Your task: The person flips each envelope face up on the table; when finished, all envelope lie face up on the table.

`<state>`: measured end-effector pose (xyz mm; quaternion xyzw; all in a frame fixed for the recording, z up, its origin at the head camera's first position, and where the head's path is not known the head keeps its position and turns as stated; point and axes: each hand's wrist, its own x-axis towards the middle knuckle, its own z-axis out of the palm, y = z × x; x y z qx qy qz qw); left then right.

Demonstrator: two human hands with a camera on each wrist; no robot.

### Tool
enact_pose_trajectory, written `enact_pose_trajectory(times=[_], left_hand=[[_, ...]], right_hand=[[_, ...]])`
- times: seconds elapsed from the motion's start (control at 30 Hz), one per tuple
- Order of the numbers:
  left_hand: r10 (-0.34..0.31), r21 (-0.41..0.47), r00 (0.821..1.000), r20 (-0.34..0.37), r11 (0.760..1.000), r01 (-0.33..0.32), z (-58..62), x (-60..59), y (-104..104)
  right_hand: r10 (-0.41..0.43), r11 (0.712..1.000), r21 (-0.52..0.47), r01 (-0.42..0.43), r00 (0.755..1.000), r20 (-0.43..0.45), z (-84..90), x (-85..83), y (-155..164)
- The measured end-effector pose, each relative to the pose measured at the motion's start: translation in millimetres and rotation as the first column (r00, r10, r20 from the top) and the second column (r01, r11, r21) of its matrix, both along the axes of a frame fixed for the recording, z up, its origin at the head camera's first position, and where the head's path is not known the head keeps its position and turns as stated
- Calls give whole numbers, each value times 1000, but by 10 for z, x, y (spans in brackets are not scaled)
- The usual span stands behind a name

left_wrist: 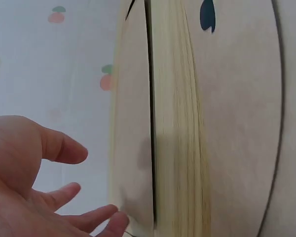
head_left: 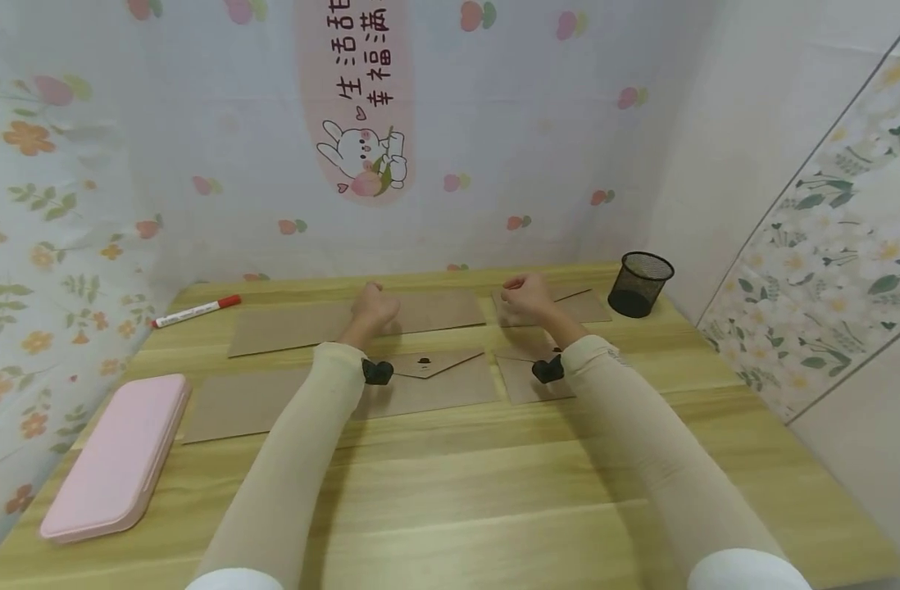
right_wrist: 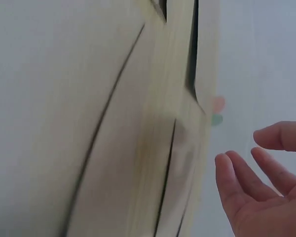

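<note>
Several flat brown paper envelopes lie in two rows on the wooden table. My left hand (head_left: pixel 376 310) hovers over the long stretch of brown paper (head_left: pixel 443 310) in the back row. In the left wrist view that hand (left_wrist: pixel 24 173) has its fingers apart and holds nothing. Over the back right envelope (head_left: pixel 586 306) is my right hand (head_left: pixel 525 297). The right wrist view shows this hand (right_wrist: pixel 266 185) with loosely bent fingers and nothing between them. A front middle envelope (head_left: pixel 443 385) bears a small dark hat mark by its pointed flap; my left sleeve partly covers its neighbour (head_left: pixel 232 403).
A pink case (head_left: pixel 118 455) lies at the table's left edge, with a red-capped white marker (head_left: pixel 197 312) behind it. A black mesh cup (head_left: pixel 639 285) stands at the back right. Patterned cloth (head_left: pixel 553 164) hangs behind the table (head_left: pixel 479 500).
</note>
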<state>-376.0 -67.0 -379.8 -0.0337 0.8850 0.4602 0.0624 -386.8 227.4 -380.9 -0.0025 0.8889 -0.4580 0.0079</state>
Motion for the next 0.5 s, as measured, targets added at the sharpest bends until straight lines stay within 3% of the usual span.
enact_pose_trajectory(times=[0.23,0.5], left_hand=[[-37,-49,999,12,998,37,-3,73,-96],[-27,-60,999,21,998,28,-13,35,-114]], right_hand=[[82,996,-52,-77,992,95,-87,-54,-273],[85,996,-30,-81,985,149,-102,-100,-429]])
